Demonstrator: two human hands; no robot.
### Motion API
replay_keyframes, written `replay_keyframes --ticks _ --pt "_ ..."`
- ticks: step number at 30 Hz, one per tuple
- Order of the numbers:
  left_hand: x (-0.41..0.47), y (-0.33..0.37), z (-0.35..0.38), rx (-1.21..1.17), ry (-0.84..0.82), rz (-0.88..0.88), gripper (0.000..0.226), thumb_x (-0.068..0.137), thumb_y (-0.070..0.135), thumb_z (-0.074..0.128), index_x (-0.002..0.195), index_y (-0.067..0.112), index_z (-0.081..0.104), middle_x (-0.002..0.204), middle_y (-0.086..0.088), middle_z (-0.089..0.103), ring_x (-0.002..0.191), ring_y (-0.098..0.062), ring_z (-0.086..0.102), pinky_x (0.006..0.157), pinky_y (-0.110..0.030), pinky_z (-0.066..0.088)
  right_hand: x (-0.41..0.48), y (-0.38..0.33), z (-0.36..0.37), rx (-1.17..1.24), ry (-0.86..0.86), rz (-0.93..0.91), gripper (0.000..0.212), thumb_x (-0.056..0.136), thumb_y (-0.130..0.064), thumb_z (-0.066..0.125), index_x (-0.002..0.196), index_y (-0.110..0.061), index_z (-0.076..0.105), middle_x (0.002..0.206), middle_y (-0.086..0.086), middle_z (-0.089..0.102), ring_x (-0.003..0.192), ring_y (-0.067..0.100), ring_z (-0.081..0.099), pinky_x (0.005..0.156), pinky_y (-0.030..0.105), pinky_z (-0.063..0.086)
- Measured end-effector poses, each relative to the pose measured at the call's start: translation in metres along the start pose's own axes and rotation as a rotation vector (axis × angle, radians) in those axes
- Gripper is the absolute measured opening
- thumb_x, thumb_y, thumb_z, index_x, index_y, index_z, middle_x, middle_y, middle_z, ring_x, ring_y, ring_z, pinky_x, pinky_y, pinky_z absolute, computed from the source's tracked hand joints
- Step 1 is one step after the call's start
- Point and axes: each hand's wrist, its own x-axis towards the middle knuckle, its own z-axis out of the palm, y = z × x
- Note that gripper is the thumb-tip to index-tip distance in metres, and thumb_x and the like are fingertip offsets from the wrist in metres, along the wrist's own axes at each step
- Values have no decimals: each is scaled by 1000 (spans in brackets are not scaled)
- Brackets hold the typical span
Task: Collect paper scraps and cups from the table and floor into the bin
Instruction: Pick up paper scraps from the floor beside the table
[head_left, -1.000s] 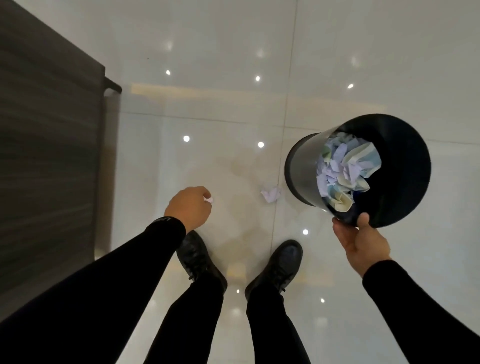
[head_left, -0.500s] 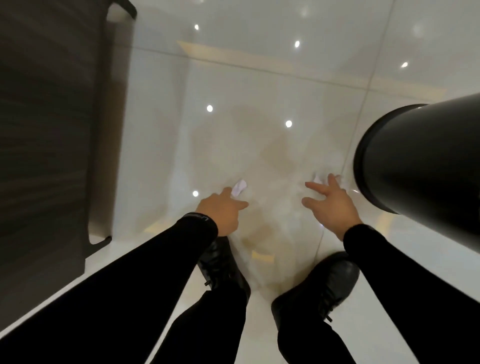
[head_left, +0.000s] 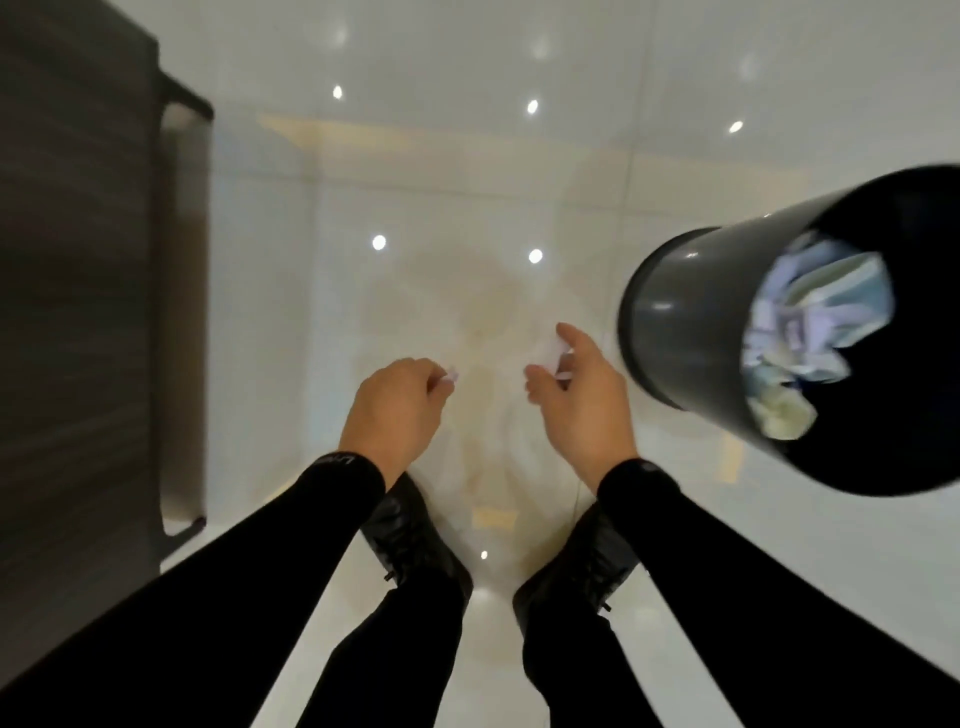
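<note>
Delta vs 1 s back: right hand (head_left: 576, 405) is no longer carrying the bin (head_left: 675, 322) by the rim. The bin is now sitting free on the tiled floor (head_left: 467, 208), just right of that hand, mouth showing, loaded with crumpled paper (head_left: 810, 332). Half a second back the fingers were splayed and reaching. Now they're curling in round the crumpled scrap (head_left: 548, 358) that was lying on the floor by the bin. Thumb and forefinger are wrapping it, partly closed, not a tight fist. Can't tell if it's lifting off the tile yet, too much blur. Left hand (head_left: 395, 400) is staying clenched, pinching a small scrap (head_left: 451, 375) at the fingertips, same as before. Reading: floor pickup is landing and both hands are loaded, so dumping both scraps in the bin looks next. Dark table (head_left: 78, 260) is standing at left, well apart.
</note>
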Motion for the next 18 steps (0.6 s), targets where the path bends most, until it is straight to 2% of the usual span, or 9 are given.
replay_keyframes --ticks 2,5,7,9,11,12,14,15,18 --pt "-8 39 -30 -40 47 76 35 91 41 48 75 15 63 63 4 58 61 -17 54 59 -25 37 -16 -25 -27 142 34 -5 38 88 -20 58 125 -13 51 106 8 63 79 19 70 81 29 56" --pt "-20 110 -64 -168 158 194 29 87 39 56 69 17 62 54 9 49 54 -8 49 52 -18 34 -38 -43 -82 279 168 -48 2 88 -20 57 89 -20 58 84 2 67 55 1 65 55 13 53" --pt "-28 158 -75 -222 181 274 25 85 35 59 70 16 63 53 10 50 54 -12 50 54 -22 37 -48 -40 -125 318 302 -37 12 88 -18 57 77 -23 59 68 -2 66 51 1 64 48 14 52" --pt "-36 200 -75 -224 147 355 22 85 33 59 72 17 66 55 9 54 57 -13 52 58 -23 39 -55 -30 -167 350 420 33 11 88 -18 57 80 -15 62 65 3 65 52 7 63 45 15 51" --pt "-41 233 -67 -209 82 433 17 87 29 57 87 19 70 63 8 61 60 -9 53 60 -19 41 -56 -14 -200 369 438 107 15 88 -17 57 94 -4 64 73 9 65 61 14 64 51 19 54" --pt "-42 245 -60 -201 19 451 21 88 25 54 103 21 68 73 3 67 67 -12 57 66 -21 46 -55 -6 -212 380 388 141 22 88 -16 58 105 -2 62 84 11 66 69 18 65 57 24 57" --pt "-42 258 -45 -128 -141 453 43 90 18 47 131 27 49 95 -9 69 84 -24 62 82 -34 52 -51 9 -229 423 271 193 41 88 -15 59 127 -7 52 108 11 61 83 24 66 63 30 60" --pt "-40 259 -39 -66 -191 450 49 90 16 44 137 30 41 100 -12 68 89 -27 61 86 -37 51 -50 15 -235 422 277 196 45 87 -15 59 131 -9 49 113 11 59 88 27 66 65 32 61" --pt "-38 247 -30 -22 -140 403 44 91 19 42 134 28 45 104 -11 68 92 -30 62 86 -36 50 -50 36 -240 278 594 265 38 83 -17 57 119 -4 54 119 20 57 99 38 62 88 49 53"
